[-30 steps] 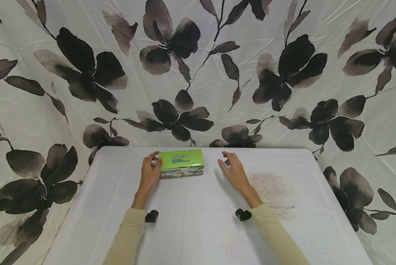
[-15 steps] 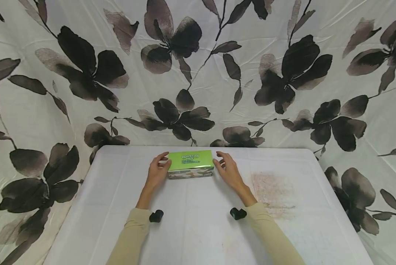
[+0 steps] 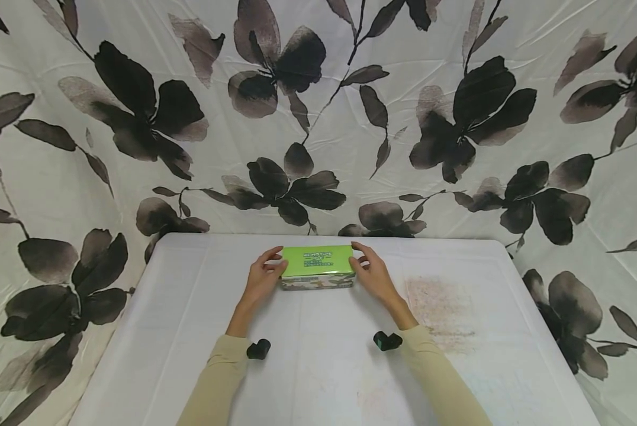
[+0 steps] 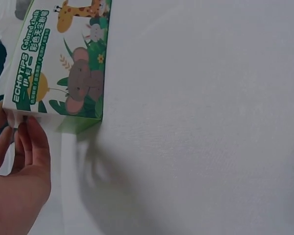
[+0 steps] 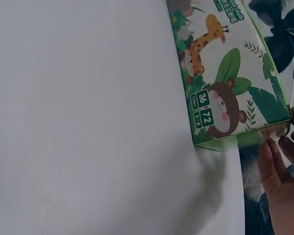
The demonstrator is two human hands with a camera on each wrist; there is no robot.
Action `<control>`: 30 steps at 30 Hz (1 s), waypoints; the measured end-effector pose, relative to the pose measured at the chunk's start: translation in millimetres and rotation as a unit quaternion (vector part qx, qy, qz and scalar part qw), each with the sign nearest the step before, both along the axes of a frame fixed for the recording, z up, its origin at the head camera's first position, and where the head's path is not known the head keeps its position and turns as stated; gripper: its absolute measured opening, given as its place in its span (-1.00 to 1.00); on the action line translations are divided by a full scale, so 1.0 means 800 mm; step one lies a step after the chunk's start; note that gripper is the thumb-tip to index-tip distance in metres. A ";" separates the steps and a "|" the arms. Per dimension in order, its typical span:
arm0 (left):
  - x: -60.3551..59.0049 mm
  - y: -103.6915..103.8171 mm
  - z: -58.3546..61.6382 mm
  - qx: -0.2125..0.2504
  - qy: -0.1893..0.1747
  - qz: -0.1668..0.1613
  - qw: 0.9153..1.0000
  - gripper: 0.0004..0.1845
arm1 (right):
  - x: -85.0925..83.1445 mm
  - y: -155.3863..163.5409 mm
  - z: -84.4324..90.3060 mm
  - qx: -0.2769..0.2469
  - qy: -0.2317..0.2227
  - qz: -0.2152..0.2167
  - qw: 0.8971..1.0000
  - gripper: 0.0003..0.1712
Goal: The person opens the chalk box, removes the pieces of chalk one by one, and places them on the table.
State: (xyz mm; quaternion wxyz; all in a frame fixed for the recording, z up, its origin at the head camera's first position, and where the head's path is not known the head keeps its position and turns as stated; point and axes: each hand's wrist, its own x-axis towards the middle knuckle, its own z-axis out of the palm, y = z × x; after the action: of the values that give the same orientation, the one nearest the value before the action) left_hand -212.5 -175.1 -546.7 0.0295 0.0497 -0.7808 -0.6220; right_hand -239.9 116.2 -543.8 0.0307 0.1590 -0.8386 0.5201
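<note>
A green-topped box of colored chalk (image 3: pixel 317 260) sits near the far edge of the white table, long side facing me. At its left end, my left hand (image 3: pixel 262 277) grips with thumb at the front corner and fingers reaching to the back. My right hand (image 3: pixel 376 277) grips the opposite end in the same way. In the left wrist view, the printed box (image 4: pixel 63 68) shows a giraffe and an elephant, and the left hand's fingertips (image 4: pixel 32 125) press its end. A bear and numbers mark the box (image 5: pixel 225 93) in the right wrist view, with bent right fingers (image 5: pixel 272 161) at its end.
The white table (image 3: pixel 308 367) has a reddish smudge (image 3: pixel 438 310) right of the right hand. A floral curtain (image 3: pixel 318 118) hangs directly behind the far edge. Small black devices sit at the left wrist (image 3: pixel 259 349) and the right wrist (image 3: pixel 388 341).
The box has slid to the right along the far edge, with my left hand at its left end. My right hand, earlier apart from it, now holds the right end.
</note>
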 end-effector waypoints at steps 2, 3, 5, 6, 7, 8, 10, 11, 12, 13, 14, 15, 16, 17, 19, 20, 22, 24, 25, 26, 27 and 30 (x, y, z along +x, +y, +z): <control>0.000 0.002 -0.001 0.008 0.002 -0.002 1.000 -0.49 | -0.001 0.003 -0.001 0.003 -0.004 0.005 1.000 -0.46; 0.001 0.003 -0.001 0.008 0.002 -0.004 1.000 -0.49 | -0.001 0.004 -0.001 0.005 -0.006 0.007 1.000 -0.46; 0.003 0.004 0.000 0.007 -0.003 -0.007 1.000 -0.49 | 0.000 0.007 -0.001 0.005 -0.016 0.010 1.000 -0.46; 0.004 0.005 0.000 0.007 -0.005 -0.008 1.000 -0.49 | 0.000 0.008 0.000 0.004 -0.023 0.011 1.000 -0.47; 0.004 0.006 0.001 0.007 -0.006 -0.010 1.000 -0.49 | 0.001 0.010 0.000 0.002 -0.032 0.011 0.999 -0.47; 0.005 0.007 0.001 0.006 -0.008 -0.012 1.000 -0.49 | 0.001 0.012 0.000 -0.001 -0.039 0.011 0.999 -0.46; 0.006 0.008 0.000 0.007 -0.009 -0.018 1.000 -0.48 | 0.001 0.016 0.001 -0.008 -0.051 0.012 0.999 -0.46; 0.007 0.009 0.000 0.011 -0.010 -0.019 1.000 -0.48 | 0.001 0.018 0.001 -0.009 -0.053 0.013 0.998 -0.45; 0.007 0.010 0.000 0.014 -0.010 -0.019 1.000 -0.48 | 0.002 0.019 0.001 -0.011 -0.055 0.016 0.998 -0.45; 0.008 0.010 0.000 0.014 -0.010 -0.020 1.000 -0.48 | 0.002 0.021 0.001 -0.013 -0.057 0.019 0.998 -0.44; 0.010 0.011 0.000 0.016 -0.010 -0.021 1.000 -0.48 | 0.002 0.022 0.001 -0.015 -0.060 0.022 0.998 -0.44; 0.011 0.011 -0.001 0.017 -0.010 -0.023 1.000 -0.47 | 0.003 0.023 0.002 -0.017 -0.061 0.024 0.998 -0.43; 0.012 0.012 -0.001 0.015 -0.012 -0.023 1.000 -0.47 | 0.004 0.024 0.002 -0.020 -0.064 0.025 0.997 -0.43; 0.013 0.013 -0.002 0.014 -0.013 -0.025 1.000 -0.47 | 0.005 0.025 0.002 -0.023 -0.066 0.026 0.997 -0.43; 0.014 0.014 -0.004 0.011 -0.017 -0.027 0.999 -0.47 | 0.007 0.026 0.001 -0.025 -0.068 0.028 0.997 -0.42; 0.015 0.014 -0.005 0.011 -0.019 -0.028 0.999 -0.47 | 0.008 0.027 0.000 -0.027 -0.069 0.027 0.997 -0.42; 0.016 0.015 -0.007 0.010 -0.021 -0.029 0.999 -0.47 | 0.010 0.029 -0.001 -0.028 -0.073 0.024 0.997 -0.41; 0.019 0.016 -0.008 0.014 -0.019 -0.031 0.999 -0.47 | 0.012 0.030 -0.002 -0.027 -0.077 0.022 0.996 -0.41; 0.021 0.017 -0.008 0.015 -0.017 -0.032 0.999 -0.47 | 0.013 0.031 -0.003 -0.028 -0.079 0.021 0.996 -0.41; 0.023 0.018 -0.008 0.016 -0.015 -0.032 0.999 -0.47 | 0.014 0.031 -0.003 -0.028 -0.082 0.019 0.996 -0.42; 0.025 0.019 -0.007 0.017 -0.013 -0.033 0.999 -0.46 | 0.016 0.032 -0.003 -0.029 -0.083 0.019 0.996 -0.42; 0.031 0.021 -0.007 0.021 -0.013 -0.034 0.999 -0.47 | 0.020 0.034 -0.004 -0.029 -0.082 0.018 0.996 -0.42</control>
State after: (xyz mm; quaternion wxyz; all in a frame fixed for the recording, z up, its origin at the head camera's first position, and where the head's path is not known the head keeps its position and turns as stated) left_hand -187.9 -158.5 -552.4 -0.0033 0.0318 -0.7693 -0.6380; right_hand -223.7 143.4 -546.9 -0.0430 0.1303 -0.8197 0.5562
